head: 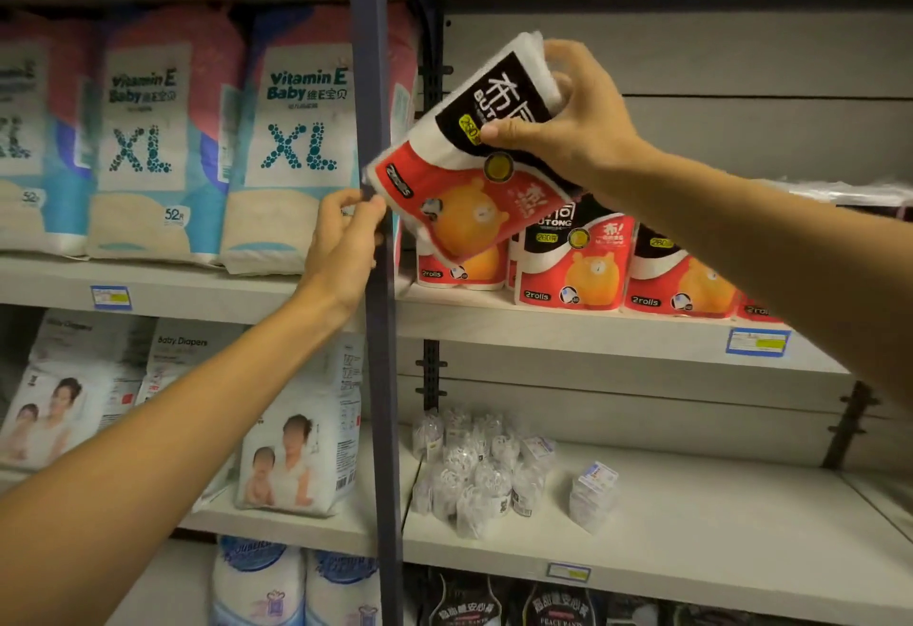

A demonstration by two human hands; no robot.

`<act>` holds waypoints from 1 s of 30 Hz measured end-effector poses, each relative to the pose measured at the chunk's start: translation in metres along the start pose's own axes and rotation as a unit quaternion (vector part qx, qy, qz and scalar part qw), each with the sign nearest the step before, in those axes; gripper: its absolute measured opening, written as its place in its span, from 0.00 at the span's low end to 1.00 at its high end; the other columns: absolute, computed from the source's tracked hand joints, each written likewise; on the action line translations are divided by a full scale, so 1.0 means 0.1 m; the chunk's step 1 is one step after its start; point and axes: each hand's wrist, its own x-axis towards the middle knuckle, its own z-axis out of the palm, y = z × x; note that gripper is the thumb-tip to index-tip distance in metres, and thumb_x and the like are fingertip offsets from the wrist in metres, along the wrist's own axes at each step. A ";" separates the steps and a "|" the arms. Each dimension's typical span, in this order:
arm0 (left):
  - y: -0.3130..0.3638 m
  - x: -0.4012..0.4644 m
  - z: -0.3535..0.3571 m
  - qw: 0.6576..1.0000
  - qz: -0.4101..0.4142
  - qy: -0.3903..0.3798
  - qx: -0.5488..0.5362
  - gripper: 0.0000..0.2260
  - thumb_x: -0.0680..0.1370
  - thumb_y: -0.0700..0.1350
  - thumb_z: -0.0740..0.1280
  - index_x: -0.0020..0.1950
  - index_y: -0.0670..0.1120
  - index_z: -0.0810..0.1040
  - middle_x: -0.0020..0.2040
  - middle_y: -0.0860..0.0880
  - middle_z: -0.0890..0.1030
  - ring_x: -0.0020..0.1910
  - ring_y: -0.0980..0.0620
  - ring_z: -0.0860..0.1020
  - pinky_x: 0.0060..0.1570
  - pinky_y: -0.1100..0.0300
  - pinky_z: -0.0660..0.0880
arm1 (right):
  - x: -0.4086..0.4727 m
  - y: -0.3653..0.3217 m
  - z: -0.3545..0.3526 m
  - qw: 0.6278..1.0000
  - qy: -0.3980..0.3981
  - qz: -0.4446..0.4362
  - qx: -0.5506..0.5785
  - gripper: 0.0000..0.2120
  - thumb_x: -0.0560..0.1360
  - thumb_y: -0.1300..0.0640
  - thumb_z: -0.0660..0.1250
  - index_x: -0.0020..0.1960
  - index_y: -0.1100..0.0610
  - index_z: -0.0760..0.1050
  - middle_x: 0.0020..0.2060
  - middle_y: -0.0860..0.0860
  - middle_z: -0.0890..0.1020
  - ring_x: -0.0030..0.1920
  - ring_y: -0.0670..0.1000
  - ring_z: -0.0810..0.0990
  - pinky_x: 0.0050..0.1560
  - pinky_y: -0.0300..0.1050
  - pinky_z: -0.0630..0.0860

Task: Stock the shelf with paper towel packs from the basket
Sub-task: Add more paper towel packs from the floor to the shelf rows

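**Holding a towel pack at the shelf post**

Gripping the upper end of the pack (469,165), the right hand (568,126) curls its fingers over the top while the thumb presses the black label on the front. The right forearm reaches in from the right, raised above the shelf (568,329). The pack hangs tilted, with its top leaning right and its lower red corner pointing toward the post (373,131). The left hand (343,250) is raised at the post, its fingers curled and pinching that lower corner of the pack. The left forearm comes up from the lower left.

The pack is held in the air just right of the post, in front of and above the row (607,264) of matching packs. Those packs stand upright on the shelf right of the post, close to its front edge, each marked "2rolls". Open room shows above the row, up to the next board, and behind the held pack against the back panel.

Left of the post, diaper bags (291,141) marked "XL" stand side by side on their board. Below the row, small clear packets (479,472) lie clustered on a lower board just right of the post, with bare board further right.
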 end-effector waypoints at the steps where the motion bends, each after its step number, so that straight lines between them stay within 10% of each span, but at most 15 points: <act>1: -0.02 0.01 -0.03 1.000 0.000 0.005 0.022 0.20 0.74 0.58 0.61 0.62 0.50 0.67 0.52 0.51 0.77 0.52 0.51 0.78 0.55 0.51 0.75 | 0.02 0.01 0.00 0.999 -0.016 -0.021 -0.027 0.41 0.57 0.40 0.80 0.65 0.48 0.67 0.55 0.47 0.79 0.55 0.49 0.80 0.55 0.52 0.80; 19: -0.29 0.20 -0.36 0.992 -0.033 -0.026 0.122 0.06 0.79 0.42 0.64 0.55 0.47 0.74 0.48 0.45 0.82 0.33 0.52 0.81 0.43 0.58 0.77 | 0.38 0.46 0.85 0.886 -0.168 -0.113 -0.417 0.39 0.71 0.50 0.73 0.77 0.47 0.57 0.72 0.49 0.68 0.70 0.57 0.68 0.73 0.60 0.54; 30: -0.47 0.19 -0.20 0.995 -0.034 -0.052 0.084 0.05 0.79 0.40 0.64 0.50 0.51 0.74 0.43 0.48 0.83 0.29 0.55 0.80 0.41 0.56 0.76 | 0.47 0.70 1.11 0.852 -0.159 -0.086 -0.492 0.37 0.71 0.47 0.73 0.75 0.49 0.60 0.63 0.55 0.70 0.63 0.59 0.71 0.62 0.57 0.67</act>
